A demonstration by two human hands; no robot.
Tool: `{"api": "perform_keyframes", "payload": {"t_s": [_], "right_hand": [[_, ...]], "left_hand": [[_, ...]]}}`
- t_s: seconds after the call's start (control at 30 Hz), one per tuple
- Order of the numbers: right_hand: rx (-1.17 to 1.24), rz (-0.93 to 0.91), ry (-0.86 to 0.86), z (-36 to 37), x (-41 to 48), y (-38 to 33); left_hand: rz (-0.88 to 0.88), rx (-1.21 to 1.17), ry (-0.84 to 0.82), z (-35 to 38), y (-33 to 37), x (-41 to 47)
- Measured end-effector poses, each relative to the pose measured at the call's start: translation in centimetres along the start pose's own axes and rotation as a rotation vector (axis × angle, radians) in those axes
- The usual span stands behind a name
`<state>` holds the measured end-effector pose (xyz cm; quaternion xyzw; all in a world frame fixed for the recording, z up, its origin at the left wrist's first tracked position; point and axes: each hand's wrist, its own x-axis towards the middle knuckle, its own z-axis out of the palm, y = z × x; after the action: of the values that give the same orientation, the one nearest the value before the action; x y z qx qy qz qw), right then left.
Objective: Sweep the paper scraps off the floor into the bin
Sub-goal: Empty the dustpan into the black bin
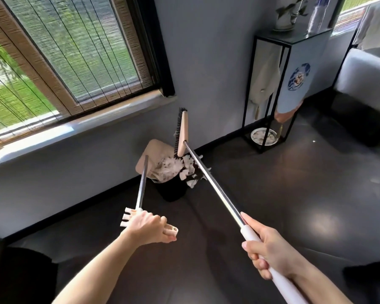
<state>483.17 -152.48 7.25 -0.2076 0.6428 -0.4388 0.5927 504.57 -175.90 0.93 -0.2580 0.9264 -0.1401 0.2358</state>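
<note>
Left hand (148, 227) and right hand (270, 253) each clench a long handle.
The left fist holds the grip of the dustpan (154, 150), its shaft running to 12 o'clock. The right holds the broom (213, 183), which points to 11 o'clock with its head on end over scraps (170, 167) heaped in the bin (173, 191).

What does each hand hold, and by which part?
The left hand grips the beige plastic dustpan by the top grip of its metal pole; the right hand grips the beige-headed broom by its white handle sleeve.
</note>
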Motion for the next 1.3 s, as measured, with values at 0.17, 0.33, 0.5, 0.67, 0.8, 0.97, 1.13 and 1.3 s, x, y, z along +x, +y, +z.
{"api": "perform_keyframes", "payload": {"t_s": [0.17,0.33,0.5,0.67,0.8,0.97,1.13,1.3], "right_hand": [[-0.034,0.013,0.023,-0.5,0.8,-0.5],[-0.05,0.026,0.018,-0.9,1.6,-0.7],[-0.13,0.018,0.03,0.6,3.7,-0.4],[-0.135,0.104,-0.018,4.0,9.9,0.6],[-0.09,0.17,-0.061,6.2,12.0,1.9],[-0.149,0.102,-0.048,5.4,9.3,1.1],[-0.106,0.064,0.003,3.3,8.5,-1.2],[-0.02,0.036,0.039,1.6,8.2,-2.5]], "left_hand": [[-0.006,0.035,0.062,-1.5,-1.4,-1.0],[-0.041,0.094,0.107,-3.0,-2.3,-2.8],[-0.1,0.019,0.239,-3.0,-2.2,-3.0],[-0.147,-0.015,0.456,-0.3,-3.3,-2.0],[-0.114,-0.07,0.489,0.4,-2.9,-1.7],[-0.121,-0.126,0.488,-0.3,-3.5,-1.5],[-0.132,-0.117,0.544,-2.4,-4.4,-1.2],[-0.145,-0.166,0.524,-3.2,-3.7,-1.1]]}}
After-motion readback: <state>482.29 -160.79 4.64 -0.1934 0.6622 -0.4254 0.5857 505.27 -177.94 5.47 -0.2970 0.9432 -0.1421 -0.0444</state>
